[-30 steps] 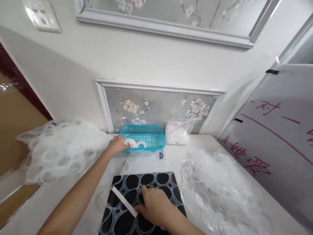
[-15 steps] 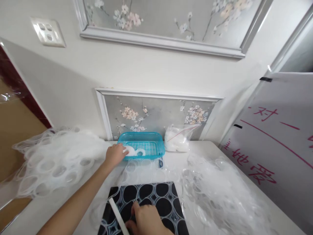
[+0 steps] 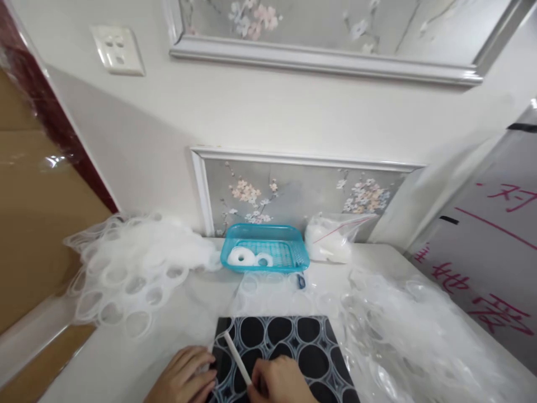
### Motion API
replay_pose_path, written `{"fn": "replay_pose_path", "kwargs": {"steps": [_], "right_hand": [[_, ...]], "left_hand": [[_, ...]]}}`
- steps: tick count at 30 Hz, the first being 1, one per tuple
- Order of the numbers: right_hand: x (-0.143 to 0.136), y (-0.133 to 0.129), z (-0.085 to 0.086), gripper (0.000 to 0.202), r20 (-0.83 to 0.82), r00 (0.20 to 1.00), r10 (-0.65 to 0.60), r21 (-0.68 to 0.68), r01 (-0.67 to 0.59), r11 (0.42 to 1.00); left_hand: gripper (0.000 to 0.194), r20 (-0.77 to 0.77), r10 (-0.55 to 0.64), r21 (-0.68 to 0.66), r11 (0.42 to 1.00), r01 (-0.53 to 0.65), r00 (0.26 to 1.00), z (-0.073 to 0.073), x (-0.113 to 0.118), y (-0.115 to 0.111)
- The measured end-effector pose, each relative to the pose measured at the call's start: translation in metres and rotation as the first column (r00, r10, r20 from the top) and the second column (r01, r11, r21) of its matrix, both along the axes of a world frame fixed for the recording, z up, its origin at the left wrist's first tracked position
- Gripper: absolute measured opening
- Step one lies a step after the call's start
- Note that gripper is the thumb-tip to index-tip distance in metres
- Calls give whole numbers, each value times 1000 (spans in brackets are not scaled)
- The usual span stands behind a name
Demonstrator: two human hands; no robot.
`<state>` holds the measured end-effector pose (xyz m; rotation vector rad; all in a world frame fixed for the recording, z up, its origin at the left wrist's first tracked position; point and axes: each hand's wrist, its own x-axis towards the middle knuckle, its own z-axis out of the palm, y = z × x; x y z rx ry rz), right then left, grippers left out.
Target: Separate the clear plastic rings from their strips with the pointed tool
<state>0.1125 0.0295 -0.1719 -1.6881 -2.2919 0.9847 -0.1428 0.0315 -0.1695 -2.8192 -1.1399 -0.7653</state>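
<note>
The right hand [image 3: 280, 382] pinches a white strip [image 3: 237, 358] over the black patterned board [image 3: 289, 355]; the left hand [image 3: 184, 376] touches the board's left edge, its grip unclear. Ahead of both, the blue basket [image 3: 265, 268] holds white rings [image 3: 242, 257], left of a clear bag [image 3: 329, 242].

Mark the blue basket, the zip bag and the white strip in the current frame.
Blue basket [image 3: 262, 232]: head view, inside of its back wall.
White strip [image 3: 238, 358]: head view, middle of its length.
Zip bag [image 3: 329, 245]: head view, bulging front face.
</note>
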Motion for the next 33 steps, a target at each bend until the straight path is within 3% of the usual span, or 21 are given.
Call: {"fn": "replay_pose_path", "kwargs": {"steps": [2,4,5,7,9,11,14,16,19,21,23,26,29,33], "right_hand": [[6,-6,6,13,-141,987,-72,-50,66,997],[12,-10,8,11,-362,916,-170,-197,104,975],[15,-11,7,12,-480,843,-244,-315,94,944],[21,-12,5,21,-641,622,-449,-573,3,820],[27,-12,3,31,-659,371,-654,-731,-114,672],[31,-14,1,34,-604,166,-780,-796,-183,577],[33,-18,1,39,-530,-1,-848,-826,-229,516],[33,-23,0,40,-514,-74,-854,-828,-218,517],[33,-29,1,35,-531,-145,-835,-830,-112,547],[37,-31,5,33,-558,-148,-817,-827,10,563],[47,-31,9,30,-608,-115,-786,-790,191,583],[71,-33,11,31,-692,-26,-721,-631,506,588],[98,-41,4,35,-707,14,-707,-488,714,501],[122,-63,-8,46,-668,-25,-744,-424,834,353]], "left_hand": [[26,-40,-31,-41,999,29,999,3,5,-4],[26,-56,-76,-72,995,72,995,3,10,-7],[24,-46,-102,-63,993,99,994,3,12,-9],[24,4,-129,-11,992,129,992,2,15,-13],[24,44,-142,13,990,142,989,4,17,-15],[24,41,-147,-23,989,148,988,7,18,-16],[22,25,-165,-128,978,166,986,14,17,-16],[17,42,-176,-223,958,181,984,17,16,-17],[8,105,-148,-342,923,175,983,19,12,-21],[9,150,-111,-378,912,161,982,19,8,-22],[14,185,-90,-393,906,157,979,17,3,-22],[21,202,-78,-391,907,153,976,12,-1,-20],[18,161,-56,-361,926,112,985,5,0,-17],[12,166,-123,-294,941,168,978,7,6,-21]]}}
